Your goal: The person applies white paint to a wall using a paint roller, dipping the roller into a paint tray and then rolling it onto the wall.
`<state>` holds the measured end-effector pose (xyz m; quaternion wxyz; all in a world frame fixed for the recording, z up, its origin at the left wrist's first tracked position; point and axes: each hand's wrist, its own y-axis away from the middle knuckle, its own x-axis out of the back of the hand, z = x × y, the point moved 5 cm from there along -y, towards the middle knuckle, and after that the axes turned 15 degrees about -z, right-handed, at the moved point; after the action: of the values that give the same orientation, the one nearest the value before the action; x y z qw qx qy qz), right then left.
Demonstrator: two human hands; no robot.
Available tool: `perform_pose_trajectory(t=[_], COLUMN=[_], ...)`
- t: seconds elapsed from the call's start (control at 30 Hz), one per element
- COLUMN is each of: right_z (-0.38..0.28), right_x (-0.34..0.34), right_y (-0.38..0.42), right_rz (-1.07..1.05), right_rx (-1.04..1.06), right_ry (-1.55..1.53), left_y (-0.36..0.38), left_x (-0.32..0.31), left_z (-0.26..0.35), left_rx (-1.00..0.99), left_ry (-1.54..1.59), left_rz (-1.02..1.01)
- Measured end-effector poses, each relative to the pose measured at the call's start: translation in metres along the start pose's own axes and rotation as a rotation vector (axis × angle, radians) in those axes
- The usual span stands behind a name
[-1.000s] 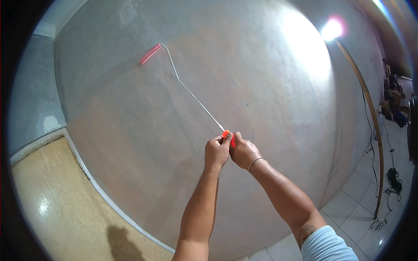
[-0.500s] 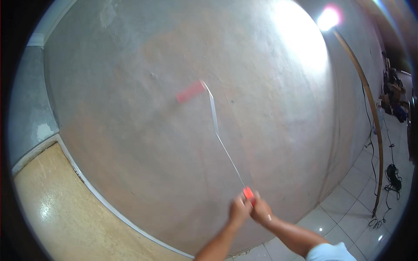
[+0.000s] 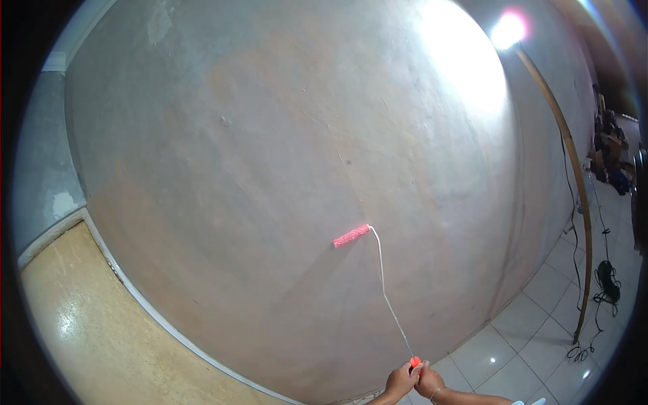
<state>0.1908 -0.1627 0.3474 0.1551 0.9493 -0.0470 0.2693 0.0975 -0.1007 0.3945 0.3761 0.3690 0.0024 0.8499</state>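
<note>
Both of your hands are closed around the short orange-red handle (image 3: 415, 362) of a long-framed paint roller, low in the view near the bottom edge. Your left hand (image 3: 401, 382) wraps it from the left side, and your right hand (image 3: 430, 382), with a thin pale bracelet (image 3: 436, 392) at the wrist, grips it from the right, so the two sit close together. A bit of light blue sleeve (image 3: 534, 402) shows at your right arm.

From your grip, the thin, bent white metal rod (image 3: 384, 283) runs up and slightly left to the textured pink roller sleeve (image 3: 352, 236). That sleeve sits in front of the lower middle of the broad grey plaster wall (image 3: 270, 155), which has brownish patches; you cannot tell from this angle whether it is touching. It tilts, its left end lower than its right, and a shadow falls down and left from it.

To your right, a bright glowing lamp (image 3: 507, 31) tops a curved tan pole (image 3: 567, 135) that reaches down to the white tiled floor (image 3: 503, 351). Near the pole's lower part lies a bundle of black cable (image 3: 608, 282). At your lower left is a glossy yellowish surface (image 3: 77, 317) edged by a white strip (image 3: 145, 293).
</note>
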Motion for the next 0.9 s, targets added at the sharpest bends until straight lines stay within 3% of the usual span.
perform_pose_trajectory(t=[0.07,0.1,0.17,0.23,0.27,0.33,0.43,0.53,0.6,0.63,0.73,0.77,0.83,0.87,0.9], right_z=[-0.04,-0.083,-0.193,-0.295,-0.328,-0.361,-0.297,-0.139,-0.027,0.004,-0.042,-0.082,-0.159,-0.193,-0.232], right_x=[0.021,0.048,0.127,0.206,0.235,0.268,0.236,0.124,0.036,0.01,0.042,0.07,0.131,0.159,0.189], right_y=[0.003,-0.016,-0.037,-0.043,-0.054,-0.048,-0.058,-0.047,-0.027,-0.004,0.004,-0.011,-0.041,-0.055,-0.053], right_rz=[-0.018,0.012,0.177,0.285,0.309,0.326,0.264,0.207,0.031,0.045,-0.01,0.098,0.158,0.251,0.206], right_rx=[0.016,0.221,0.47,0.546,0.547,0.54,0.45,0.394,0.119,0.078,0.027,0.209,0.346,0.35,0.341], right_ry=[-0.115,-0.093,-0.125,-0.096,-0.095,-0.056,-0.088,-0.088,-0.032,-0.014,-0.088,-0.004,0.015,-0.039,-0.052], left_y=[0.011,-0.001,-0.011,-0.01,-0.012,-0.007,-0.03,-0.045,-0.02,-0.01,-0.009,-0.01,-0.028,-0.029,-0.021], left_x=[0.031,0.072,0.174,0.261,0.294,0.321,0.273,0.139,0.043,0.008,0.033,0.073,0.155,0.19,0.218], left_z=[0.028,0.049,0.14,0.236,0.268,0.311,0.262,0.121,0.046,0.015,0.034,0.076,0.144,0.18,0.218], left_rx=[-0.055,-0.125,-0.318,-0.443,-0.47,-0.359,-0.499,-0.354,-0.079,-0.057,-0.07,-0.141,-0.298,-0.357,-0.328], left_ry=[-0.055,-0.056,-0.078,-0.278,-0.281,-0.195,-0.079,-0.15,-0.046,0.001,-0.083,-0.048,-0.026,-0.062,-0.15], left_rz=[0.194,0.206,0.409,0.683,0.725,0.613,0.469,0.312,0.013,-0.074,0.072,0.154,0.23,0.354,0.413])
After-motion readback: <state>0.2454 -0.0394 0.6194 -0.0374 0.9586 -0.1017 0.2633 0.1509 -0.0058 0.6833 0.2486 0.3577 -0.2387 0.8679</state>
